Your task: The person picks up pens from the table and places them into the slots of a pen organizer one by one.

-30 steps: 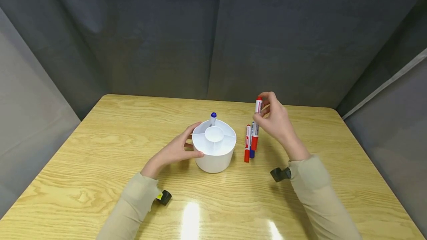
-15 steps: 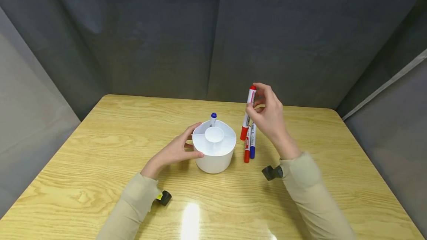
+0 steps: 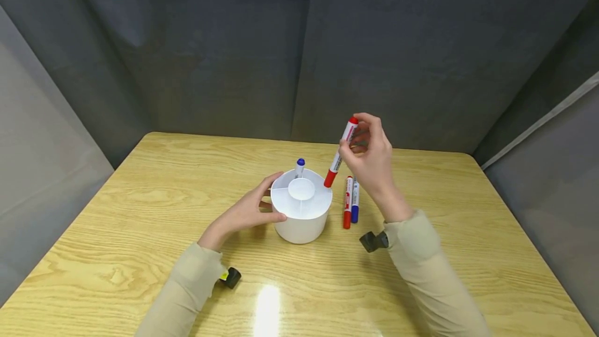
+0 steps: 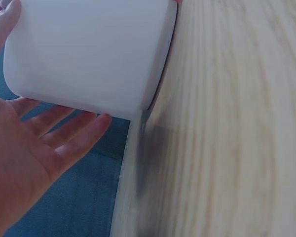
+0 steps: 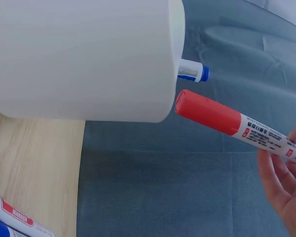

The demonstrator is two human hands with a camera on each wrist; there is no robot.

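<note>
A white round holder (image 3: 301, 212) with divided compartments stands mid-table; a blue-capped marker (image 3: 299, 167) sticks up from its far side. My left hand (image 3: 255, 208) cups the holder's left wall (image 4: 89, 54), fingers and thumb curved against it. My right hand (image 3: 369, 157) pinches a red marker (image 3: 340, 153) tilted cap-down, its red cap (image 5: 207, 111) just over the holder's right rim. On the table right of the holder lie a red marker (image 3: 347, 202) and a blue marker (image 3: 355, 201) side by side.
The wooden table (image 3: 140, 207) is walled in by grey fabric at the back and sides. Small black wrist cameras sit at my left wrist (image 3: 230, 277) and my right wrist (image 3: 372, 241).
My right hand has lifted the red marker away from the two lying markers and carried it left, tilting its cap down towards the holder's rim. The left hand stays on the holder.
</note>
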